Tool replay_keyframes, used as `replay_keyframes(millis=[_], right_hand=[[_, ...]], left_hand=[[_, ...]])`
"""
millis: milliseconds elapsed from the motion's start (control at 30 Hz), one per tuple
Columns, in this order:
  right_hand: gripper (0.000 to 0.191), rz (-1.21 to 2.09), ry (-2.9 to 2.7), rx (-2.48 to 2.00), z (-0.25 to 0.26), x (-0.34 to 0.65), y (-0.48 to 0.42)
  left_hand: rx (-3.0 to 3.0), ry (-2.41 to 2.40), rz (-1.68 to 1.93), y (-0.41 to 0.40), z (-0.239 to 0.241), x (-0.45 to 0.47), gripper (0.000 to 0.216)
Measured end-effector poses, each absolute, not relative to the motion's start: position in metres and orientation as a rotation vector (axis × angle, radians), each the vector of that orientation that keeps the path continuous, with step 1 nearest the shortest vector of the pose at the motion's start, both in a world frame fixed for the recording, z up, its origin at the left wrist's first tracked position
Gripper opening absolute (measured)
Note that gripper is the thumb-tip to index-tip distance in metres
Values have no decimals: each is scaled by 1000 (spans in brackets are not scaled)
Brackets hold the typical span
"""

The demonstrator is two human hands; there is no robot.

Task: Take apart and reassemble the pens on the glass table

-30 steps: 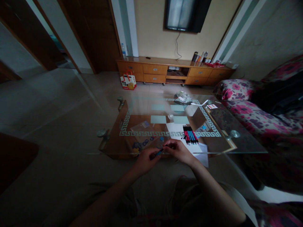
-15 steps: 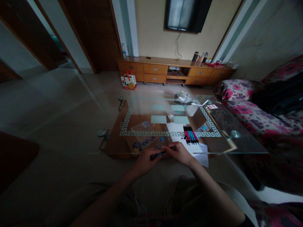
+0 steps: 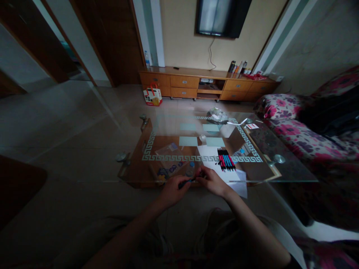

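Left hand (image 3: 172, 191) and right hand (image 3: 211, 182) are showing bare, forearms (image 3: 248, 220) too. Dark sleeve (image 3: 296, 263) is ending near the right elbow (image 3: 284, 254). Trousers (image 3: 276, 229) are looking pale grey, probably; lap's dim.

No lettering is readable; print on the carrier bag (image 3: 153, 97) blurs.

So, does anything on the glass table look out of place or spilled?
A few small black pieces lie loose on the white paper sheet, left of the neat row of black-ended pink and blue pens; they look stray beside that order. No spill shows.
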State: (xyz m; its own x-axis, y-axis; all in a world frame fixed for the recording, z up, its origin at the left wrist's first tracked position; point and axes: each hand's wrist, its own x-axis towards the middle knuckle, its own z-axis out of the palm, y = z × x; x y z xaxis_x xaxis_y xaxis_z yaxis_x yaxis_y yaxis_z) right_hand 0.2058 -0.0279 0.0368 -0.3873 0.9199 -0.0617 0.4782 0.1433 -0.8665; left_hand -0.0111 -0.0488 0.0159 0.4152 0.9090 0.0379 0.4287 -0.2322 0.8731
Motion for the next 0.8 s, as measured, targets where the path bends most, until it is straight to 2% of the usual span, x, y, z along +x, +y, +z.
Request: replay_keyframes(millis=[333,600,667,800], right_hand=[[11,1162,-1946,-1320,39,204,-30],[46,1089,-2052,-1351,31,201,-30],[41,1093,-2016,-1335,32,201,-30],[20,1122,-1949,-1282,35,202,-30]], left_hand=[[1839,1200,757,-48,21,-12,26],[1870,1192,780,-47,22,-12,22],[1871,1198,786,-47,23,-12,22],[1858,1204,797,-47,23,-12,22]])
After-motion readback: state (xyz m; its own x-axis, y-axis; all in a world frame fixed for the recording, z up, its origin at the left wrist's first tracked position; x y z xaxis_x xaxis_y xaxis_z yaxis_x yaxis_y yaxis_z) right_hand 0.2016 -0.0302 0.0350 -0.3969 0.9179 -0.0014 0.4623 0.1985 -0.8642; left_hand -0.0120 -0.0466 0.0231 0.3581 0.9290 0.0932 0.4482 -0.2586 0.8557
